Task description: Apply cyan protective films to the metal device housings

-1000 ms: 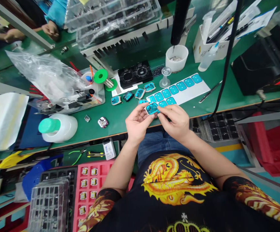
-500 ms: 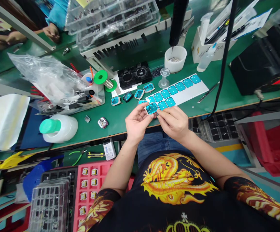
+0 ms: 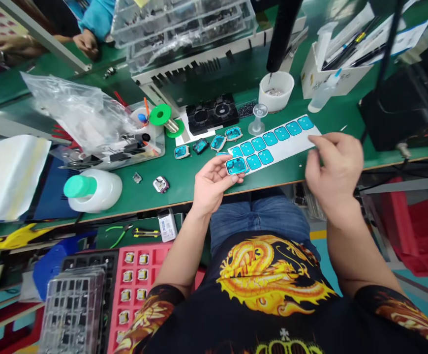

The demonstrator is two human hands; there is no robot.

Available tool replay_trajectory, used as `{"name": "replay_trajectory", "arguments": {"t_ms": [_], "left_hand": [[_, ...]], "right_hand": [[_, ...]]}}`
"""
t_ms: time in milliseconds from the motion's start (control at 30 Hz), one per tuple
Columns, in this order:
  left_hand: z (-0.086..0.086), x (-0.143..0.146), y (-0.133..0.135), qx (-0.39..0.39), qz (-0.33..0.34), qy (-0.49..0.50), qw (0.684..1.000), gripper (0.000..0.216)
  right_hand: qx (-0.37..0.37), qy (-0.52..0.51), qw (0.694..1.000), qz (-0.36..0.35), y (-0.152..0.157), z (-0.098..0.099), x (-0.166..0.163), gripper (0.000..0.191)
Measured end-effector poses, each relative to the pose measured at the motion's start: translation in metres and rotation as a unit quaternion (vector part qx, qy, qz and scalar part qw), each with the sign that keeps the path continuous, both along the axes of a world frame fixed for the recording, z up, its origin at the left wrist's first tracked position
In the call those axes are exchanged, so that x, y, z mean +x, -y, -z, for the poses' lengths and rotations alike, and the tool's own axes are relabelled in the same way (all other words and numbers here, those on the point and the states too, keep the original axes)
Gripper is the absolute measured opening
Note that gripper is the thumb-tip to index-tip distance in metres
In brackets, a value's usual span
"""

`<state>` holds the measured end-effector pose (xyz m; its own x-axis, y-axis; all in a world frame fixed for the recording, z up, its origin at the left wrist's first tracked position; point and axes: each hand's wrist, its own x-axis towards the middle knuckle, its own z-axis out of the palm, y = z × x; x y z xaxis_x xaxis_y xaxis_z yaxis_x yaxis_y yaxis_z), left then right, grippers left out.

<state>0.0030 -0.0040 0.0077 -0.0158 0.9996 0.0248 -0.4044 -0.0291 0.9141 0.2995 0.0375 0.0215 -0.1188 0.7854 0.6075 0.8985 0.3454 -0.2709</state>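
My left hand holds a watch case by its edges, with a blue film face turned up. My right hand is over the table to the right, thumb and index fingertips apart. It covers most of the tweezers; just a thin metal end shows past the knuckles. Between the hands lies a white sheet with rows of blue film stickers. Beyond my left hand, several watch cases with blue faces sit on the table. Another watch case lies farther left.
A clear plastic stand and white cup stand behind the sheet, under a hanging black screwdriver. A solder spool and white bottle are left. A black machine stands right. A co-worker's hand rests at the back.
My right hand has left the watch case and moved right, over the tweezers. My left hand keeps the watch case in nearly the same place. The view has shifted slightly.
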Motion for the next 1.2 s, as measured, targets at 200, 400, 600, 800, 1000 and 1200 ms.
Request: {"name": "replay_trajectory", "arguments": {"t_ms": [200,400,600,800,1000,1200], "left_hand": [[-0.002,-0.001,-0.002,-0.014,0.008,0.013,1.000,0.051],[-0.002,-0.001,-0.001,-0.007,0.014,0.041,0.999,0.051],[0.000,-0.002,-0.002,-0.020,0.021,0.032,0.999,0.054],[0.000,-0.001,-0.001,-0.009,0.022,0.033,0.999,0.054],[0.001,0.000,0.000,-0.004,0.026,0.027,0.999,0.052],[0.000,0.000,0.001,-0.013,0.021,0.024,0.999,0.051]], "right_hand": [[-0.107,0.100,0.988,0.039,-0.001,0.000,0.041,0.043],[-0.016,0.119,0.992,0.032,0.006,0.013,0.044,0.033],[-0.035,0.145,0.986,-0.070,0.036,0.005,0.032,0.040],[-0.048,0.138,0.982,-0.122,0.055,-0.003,0.018,0.028],[0.050,-0.086,0.991,-0.084,0.059,-0.022,-0.001,0.027],[-0.049,-0.078,0.990,-0.110,0.042,-0.020,-0.017,0.006]]}}
